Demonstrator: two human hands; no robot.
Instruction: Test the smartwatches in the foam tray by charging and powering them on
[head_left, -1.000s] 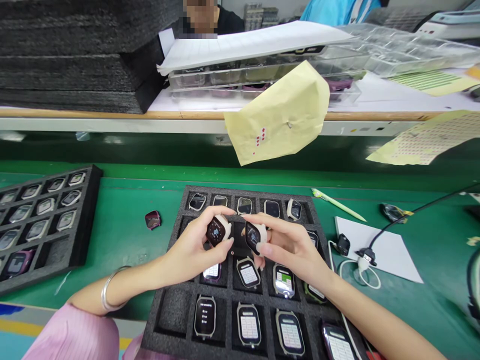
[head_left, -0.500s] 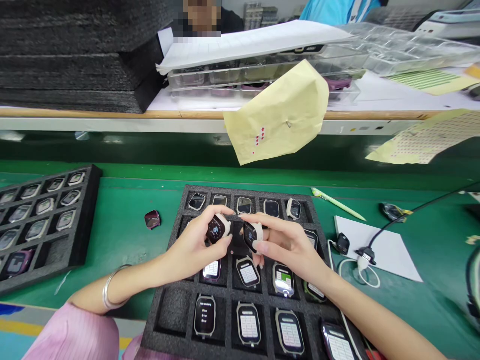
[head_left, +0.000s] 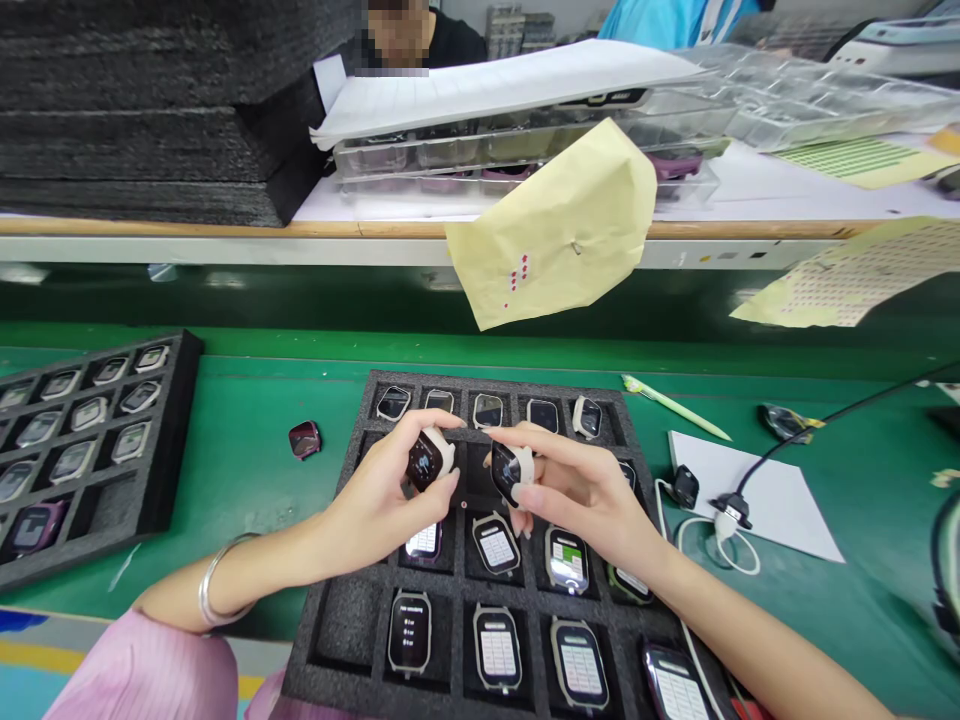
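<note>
Between thumb and fingers, my left hand [head_left: 397, 490] grips a smartwatch case [head_left: 429, 460] with a lit dark screen and a pale body. My right hand [head_left: 574, 480] pinches a second smartwatch case [head_left: 511, 472] of the same look, its screen lit and turned to the left. The two watches are apart, held above a black foam tray [head_left: 345, 625]. Strapless watches sit in many of its compartments, among them one with a dark menu screen [head_left: 410, 632] and one with a white grid screen [head_left: 496, 648]. My hands hide part of the tray's second row.
A second foam tray [head_left: 180, 400] of watches lies at left, with a loose dark red watch [head_left: 305, 439] beside it. At right are a green pen [head_left: 679, 408], a white sheet [head_left: 787, 510] and cables [head_left: 720, 530]. A shelf edge [head_left: 375, 245] with hanging yellow paper [head_left: 562, 235] crosses behind.
The two watches have moved slightly apart: my left hand a little left, my right hand a little right, with the right watch's screen turned slightly. Both stay gripped.
</note>
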